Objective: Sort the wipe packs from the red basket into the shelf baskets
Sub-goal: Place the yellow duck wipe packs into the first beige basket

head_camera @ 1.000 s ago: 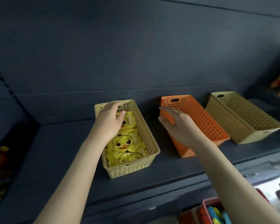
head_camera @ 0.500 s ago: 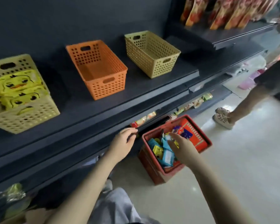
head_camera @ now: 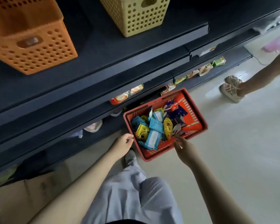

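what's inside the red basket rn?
The red basket holds a loose pile: blue packs, yellow duck packs, a purple pack at the far end. Whatever lies under the pile is covered, so the count cannot be told.

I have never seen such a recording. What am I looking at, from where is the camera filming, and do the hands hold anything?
There is no machine here: a person wears one camera on the head, so you look down along their two arms. The left hand is beside the red basket, which stands on the floor, and holds nothing. The right hand reaches over the blue and yellow wipe packs inside, fingers open, gripping nothing. Above, on the dark shelf, stand an orange basket and a beige basket. At the right are another person's feet.
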`<state>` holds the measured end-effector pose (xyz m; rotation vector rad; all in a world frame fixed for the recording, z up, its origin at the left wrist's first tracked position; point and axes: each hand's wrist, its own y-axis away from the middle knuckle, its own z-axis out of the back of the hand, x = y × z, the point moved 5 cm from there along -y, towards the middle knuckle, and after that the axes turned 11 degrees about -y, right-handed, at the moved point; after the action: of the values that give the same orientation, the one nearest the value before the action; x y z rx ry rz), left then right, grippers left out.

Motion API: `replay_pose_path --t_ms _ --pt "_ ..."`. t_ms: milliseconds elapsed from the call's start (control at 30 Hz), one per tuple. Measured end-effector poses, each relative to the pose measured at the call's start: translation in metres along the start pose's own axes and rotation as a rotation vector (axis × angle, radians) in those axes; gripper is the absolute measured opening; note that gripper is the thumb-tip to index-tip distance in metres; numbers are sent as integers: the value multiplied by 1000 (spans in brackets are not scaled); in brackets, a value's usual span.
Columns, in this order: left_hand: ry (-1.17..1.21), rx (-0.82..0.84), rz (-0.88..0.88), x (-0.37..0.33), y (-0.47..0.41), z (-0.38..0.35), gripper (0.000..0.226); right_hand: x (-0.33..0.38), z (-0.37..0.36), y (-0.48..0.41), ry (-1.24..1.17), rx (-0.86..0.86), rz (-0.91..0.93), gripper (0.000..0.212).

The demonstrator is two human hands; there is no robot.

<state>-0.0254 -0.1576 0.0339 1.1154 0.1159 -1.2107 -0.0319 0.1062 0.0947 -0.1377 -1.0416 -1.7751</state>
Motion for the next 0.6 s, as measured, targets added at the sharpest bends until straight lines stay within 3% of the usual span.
replay_pose_path --t_ms 200,433,600 --pt "102 32 173 -14 -71 -50 34 -43 -2 -100 -90 42 -77 40" --pt "188 -39 395 8 -166 -87 52 -99 -62 -195 -116 227 -163 56" --pt "257 -2 562 32 -206 -118 65 -125 -93 -233 -166 330 -251 65"
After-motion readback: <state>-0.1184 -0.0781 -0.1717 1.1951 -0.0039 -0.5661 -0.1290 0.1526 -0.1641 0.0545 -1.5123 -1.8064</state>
